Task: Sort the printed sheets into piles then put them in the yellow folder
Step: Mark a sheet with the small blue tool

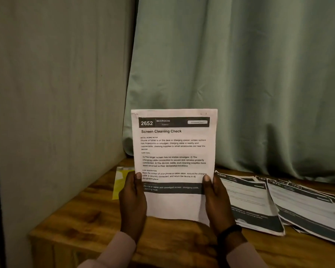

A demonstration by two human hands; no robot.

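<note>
The person holds one printed sheet (174,163) upright above a wooden table (81,225), gripping it by both lower side edges. The left hand (132,204) curls round the sheet's left edge, thumb lying on the front near the lower text; the right hand (217,202) grips the right edge the same way, its thumb on the front, and a dark band (229,232) circles that wrist. Pale sleeves (116,248) cover both forearms.

The sheet's black header reads "2652" and "BEDROOM", with the title "Screen Cleaning Check" below. Small headings read "TASK GOAL" and "TASK DESCRIPTION", and the body speaks of wiping a phone or tablet screen and securing the charging cable. A dark strip lower down mentions a phone or tablet with a smudged screen.

Just behind the left hand, partly hidden by it and the sheet, the yellow folder (120,182) lies flat on the table. To the right of the right hand, more printed sheets (259,202) lie fanned and overlapping; one header shows "800", the others are too blurred to read. A green curtain (240,74) hangs behind the table.
</note>
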